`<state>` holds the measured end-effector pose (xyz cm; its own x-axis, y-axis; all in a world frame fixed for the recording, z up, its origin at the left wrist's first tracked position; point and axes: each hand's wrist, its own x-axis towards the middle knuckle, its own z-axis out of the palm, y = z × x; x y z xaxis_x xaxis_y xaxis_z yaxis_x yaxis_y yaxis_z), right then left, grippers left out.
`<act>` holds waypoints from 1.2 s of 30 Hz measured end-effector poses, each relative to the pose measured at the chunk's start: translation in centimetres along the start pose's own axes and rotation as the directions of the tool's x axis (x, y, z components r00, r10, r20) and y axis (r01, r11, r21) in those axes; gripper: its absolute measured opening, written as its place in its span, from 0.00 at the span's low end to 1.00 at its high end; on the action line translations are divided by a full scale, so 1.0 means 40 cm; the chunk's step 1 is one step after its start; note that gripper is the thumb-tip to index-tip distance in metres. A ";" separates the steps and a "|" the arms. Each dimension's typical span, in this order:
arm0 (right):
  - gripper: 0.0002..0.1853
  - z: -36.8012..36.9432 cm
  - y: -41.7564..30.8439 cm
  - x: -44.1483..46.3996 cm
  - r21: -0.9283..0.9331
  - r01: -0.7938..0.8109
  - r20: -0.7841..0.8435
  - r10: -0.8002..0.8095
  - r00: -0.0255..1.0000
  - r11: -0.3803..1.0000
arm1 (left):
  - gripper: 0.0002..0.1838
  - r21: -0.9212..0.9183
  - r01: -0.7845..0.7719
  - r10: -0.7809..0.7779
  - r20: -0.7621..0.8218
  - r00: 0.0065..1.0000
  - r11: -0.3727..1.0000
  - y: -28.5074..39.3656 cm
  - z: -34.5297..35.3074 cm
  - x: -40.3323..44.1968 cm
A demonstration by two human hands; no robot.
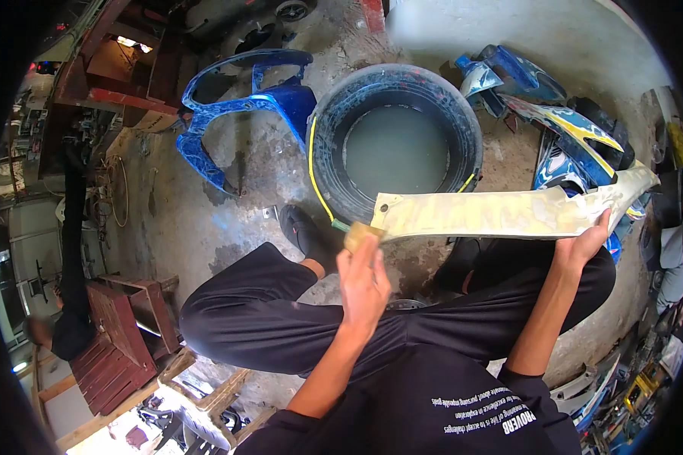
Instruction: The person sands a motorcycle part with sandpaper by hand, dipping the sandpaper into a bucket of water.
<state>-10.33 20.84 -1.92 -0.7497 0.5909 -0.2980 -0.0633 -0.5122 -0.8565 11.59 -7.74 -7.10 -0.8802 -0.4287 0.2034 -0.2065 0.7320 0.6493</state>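
My left hand (364,284) is closed around a small tan sanding pad (363,236), held by the left end of a long cream-coloured plastic panel (478,214). Whether the pad touches the panel's edge I cannot tell. The panel has blotchy, worn-looking patches and a small hole near its left end. My right hand (582,241) grips the panel from below near its wider, curved right end, with the fingers partly hidden behind it. Just beyond the panel stands a black bucket (322,144) holding cloudy grey water (395,152), and the panel overlaps its near rim.
A blue plastic fairing (284,102) lies on the concrete floor left of the bucket. Several blue, white and yellow fairing pieces (577,125) are piled to the right. A dark red wooden stool (114,345) stands at the lower left, and a person (72,334) is beyond it.
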 end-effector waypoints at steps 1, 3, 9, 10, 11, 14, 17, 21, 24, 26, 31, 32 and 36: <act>0.27 -0.001 -0.001 0.000 0.002 0.003 -0.009 -0.003 1.000 1.000 | 0.13 0.001 -0.002 0.002 0.002 1.000 1.000 -0.001 0.000 0.002; 0.27 -0.006 -0.005 0.004 0.006 0.000 -0.006 0.000 1.000 1.000 | 0.12 -0.010 -0.004 0.004 -0.007 1.000 1.000 0.002 0.008 0.002; 0.26 -0.002 0.000 0.007 0.011 -0.013 -0.012 0.013 1.000 1.000 | 0.12 0.087 0.094 -0.097 0.029 0.995 0.992 -0.011 0.004 0.002; 0.28 -0.006 -0.001 0.005 0.004 -0.014 -0.001 0.014 1.000 1.000 | 0.11 0.010 0.029 -0.030 0.029 0.999 1.000 0.014 0.007 -0.005; 0.28 -0.010 -0.002 0.004 -0.003 -0.016 0.000 0.016 1.000 1.000 | 0.10 -0.065 -0.032 0.034 0.021 0.999 0.997 0.031 0.004 -0.011; 0.27 -0.011 0.000 0.010 -0.010 -0.007 0.003 0.007 1.000 1.000 | 0.11 -0.009 0.048 -0.048 0.023 0.999 0.999 -0.003 -0.002 -0.004; 0.27 -0.019 -0.001 0.018 -0.003 -0.008 0.021 0.008 1.000 1.000 | 0.10 -0.019 0.074 -0.075 -0.026 0.997 0.997 0.009 0.007 -0.003; 0.25 -0.015 0.000 0.017 -0.022 -0.009 -0.014 0.009 1.000 1.000 | 0.09 -0.034 -0.040 0.038 -0.042 0.998 0.999 -0.003 0.004 -0.001; 0.25 -0.026 -0.003 0.023 -0.026 0.013 0.000 -0.013 1.000 1.000 | 0.07 -0.076 -0.059 0.058 -0.022 0.998 0.995 0.014 0.002 -0.006; 0.25 -0.022 -0.001 0.023 -0.031 -0.005 -0.003 0.005 1.000 1.000 | 0.07 -0.042 -0.003 0.001 -0.034 0.999 0.999 0.003 -0.003 -0.001; 0.25 -0.026 -0.006 0.027 -0.045 0.012 0.006 -0.011 1.000 0.999 | 0.05 -0.051 -0.056 0.054 -0.044 0.998 0.997 0.003 0.005 -0.001; 0.25 -0.028 -0.003 0.028 -0.050 0.016 0.013 -0.015 1.000 0.999 | 0.06 -0.077 -0.050 0.048 -0.027 0.998 0.996 -0.003 0.004 -0.003; 0.25 -0.031 -0.004 0.029 -0.041 -0.001 0.010 0.002 1.000 0.999 | 0.05 -0.066 0.080 -0.083 -0.034 0.996 0.995 -0.008 0.010 0.010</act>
<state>-10.37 22.40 -2.67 -0.7560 0.5840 -0.2955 -0.0349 -0.4868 -0.8728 11.14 -7.93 -7.54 -0.8450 -0.5056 0.1739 -0.2477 0.6585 0.7107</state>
